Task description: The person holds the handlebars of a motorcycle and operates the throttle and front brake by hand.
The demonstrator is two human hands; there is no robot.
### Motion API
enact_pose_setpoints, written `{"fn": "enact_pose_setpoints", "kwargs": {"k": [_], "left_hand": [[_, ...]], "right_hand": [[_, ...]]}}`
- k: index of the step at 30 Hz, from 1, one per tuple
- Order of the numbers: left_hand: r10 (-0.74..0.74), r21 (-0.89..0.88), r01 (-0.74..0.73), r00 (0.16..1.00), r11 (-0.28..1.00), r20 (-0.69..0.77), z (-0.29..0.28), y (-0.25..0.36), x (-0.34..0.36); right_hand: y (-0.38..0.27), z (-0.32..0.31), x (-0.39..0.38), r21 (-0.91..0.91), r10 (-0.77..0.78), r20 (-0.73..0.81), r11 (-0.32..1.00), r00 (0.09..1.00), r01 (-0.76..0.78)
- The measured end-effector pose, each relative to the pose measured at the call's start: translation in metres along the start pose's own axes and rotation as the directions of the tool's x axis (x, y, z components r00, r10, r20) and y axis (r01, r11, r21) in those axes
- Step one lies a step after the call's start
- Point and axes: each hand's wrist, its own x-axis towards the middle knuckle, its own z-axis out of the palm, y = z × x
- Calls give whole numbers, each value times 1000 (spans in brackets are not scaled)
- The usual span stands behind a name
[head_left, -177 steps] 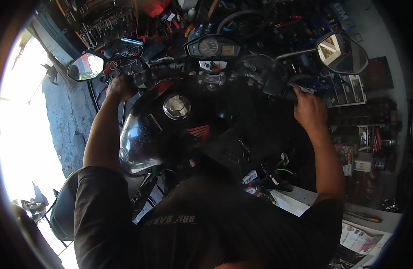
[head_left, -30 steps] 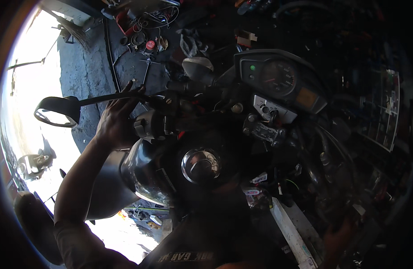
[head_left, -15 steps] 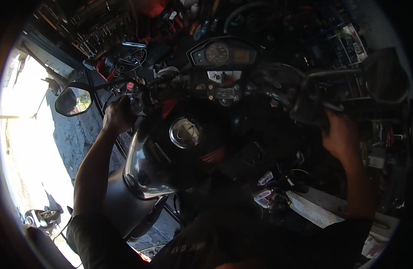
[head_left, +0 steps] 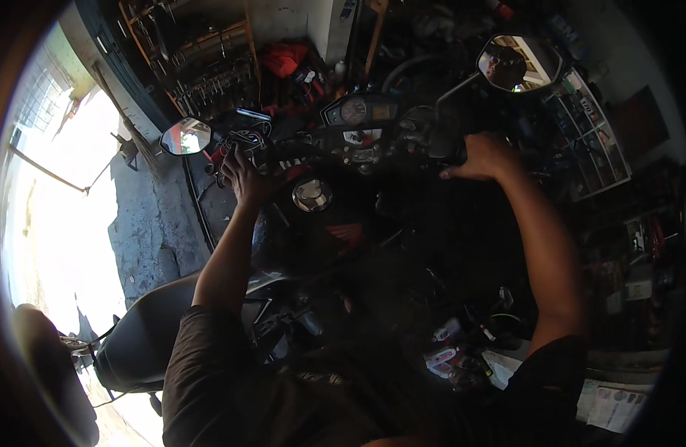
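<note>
I face a motorcycle's dark tank [head_left: 358,208] with a chrome filler cap [head_left: 312,194]. My left hand [head_left: 242,175] is at the left handlebar, below the left mirror [head_left: 185,136], its fingers spread over the grip area. My right hand [head_left: 481,158] is closed on the right handlebar grip [head_left: 455,153], under the right mirror [head_left: 514,61], with part of the grip hidden in shadow. Between my hands sit the instrument panel [head_left: 357,110] and ignition area [head_left: 362,136].
A tool rack [head_left: 201,89] and red bundle [head_left: 280,59] are at the back. A broom [head_left: 138,149] leans at left. A glass display case [head_left: 590,138] is at right, with a pale shelf of papers [head_left: 611,402] and scattered small packages [head_left: 443,357] lower right.
My left hand has loosened from a fist on the grip to spread fingers. My right hand appears higher in the picture, still at the grip. The whole view has shifted, showing more of the back.
</note>
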Motion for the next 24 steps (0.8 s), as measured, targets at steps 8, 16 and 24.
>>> {"fn": "enact_pose_setpoints", "kwargs": {"k": [8, 16, 24], "left_hand": [[289, -386, -117, 857, 915, 426, 104, 160, 17], [202, 32, -315, 679, 948, 706, 147, 180, 55], [431, 36, -640, 557, 768, 709, 186, 167, 67]], "right_hand": [[0, 5, 6, 24, 22, -79, 1000, 997, -20], [8, 13, 16, 19, -31, -154, 999, 988, 34], [10, 13, 23, 51, -4, -78, 999, 997, 8]]}}
